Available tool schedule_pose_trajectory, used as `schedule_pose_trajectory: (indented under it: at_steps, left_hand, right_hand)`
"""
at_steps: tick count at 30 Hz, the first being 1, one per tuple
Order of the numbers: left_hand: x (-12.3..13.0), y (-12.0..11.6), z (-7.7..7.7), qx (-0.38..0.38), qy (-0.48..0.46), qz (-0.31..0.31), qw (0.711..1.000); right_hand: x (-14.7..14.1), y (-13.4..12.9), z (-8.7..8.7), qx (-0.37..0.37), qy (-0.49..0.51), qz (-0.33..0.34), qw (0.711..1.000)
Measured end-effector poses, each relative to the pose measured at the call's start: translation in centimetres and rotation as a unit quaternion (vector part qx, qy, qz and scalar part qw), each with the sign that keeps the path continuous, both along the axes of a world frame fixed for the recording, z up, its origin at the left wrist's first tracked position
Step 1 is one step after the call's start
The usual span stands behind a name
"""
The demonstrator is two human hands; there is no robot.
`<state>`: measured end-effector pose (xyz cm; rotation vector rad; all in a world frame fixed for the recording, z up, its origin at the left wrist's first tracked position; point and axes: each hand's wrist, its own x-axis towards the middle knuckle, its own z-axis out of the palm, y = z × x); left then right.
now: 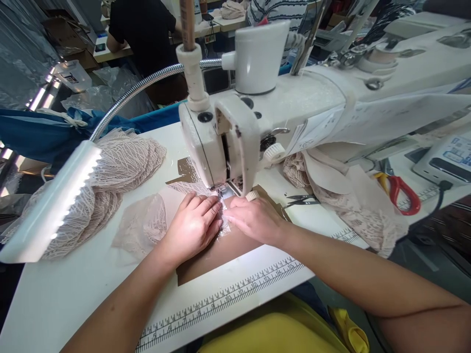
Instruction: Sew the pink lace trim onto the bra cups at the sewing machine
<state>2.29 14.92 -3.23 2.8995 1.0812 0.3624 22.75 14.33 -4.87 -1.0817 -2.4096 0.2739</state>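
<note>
My left hand (193, 223) lies palm down on pale beige lace fabric (142, 228), its fingers stretched toward the needle area of a white sewing machine (204, 142). Opposite it, my right hand (255, 219) has its fingertips pinched together at the fabric's edge, just in front of the presser foot (222, 190). Both hands rest over a brown sheet (198, 267) on the machine bed. The sheer part of the fabric spreads out left of my left hand. My fingers partly hide the stitching spot.
Stacked lace pieces (127, 159) lie at left beneath a lit lamp (51, 206). Right of the needle are small thread snips (301, 200), more beige fabric (342, 189) and red-handled scissors (405, 196). A printed ruler (228, 296) runs along the front edge. Two people sit beyond.
</note>
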Motion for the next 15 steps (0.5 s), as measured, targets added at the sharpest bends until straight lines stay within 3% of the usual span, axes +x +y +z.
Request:
schedule_pose_trajectory:
  at_steps: [15]
  left_hand:
    - [-0.2, 0.9, -0.1, 0.021, 0.016, 0.058, 0.998]
  right_hand:
    - [-0.3, 0.1, 1.1, -0.035, -0.072, -0.025, 0.996]
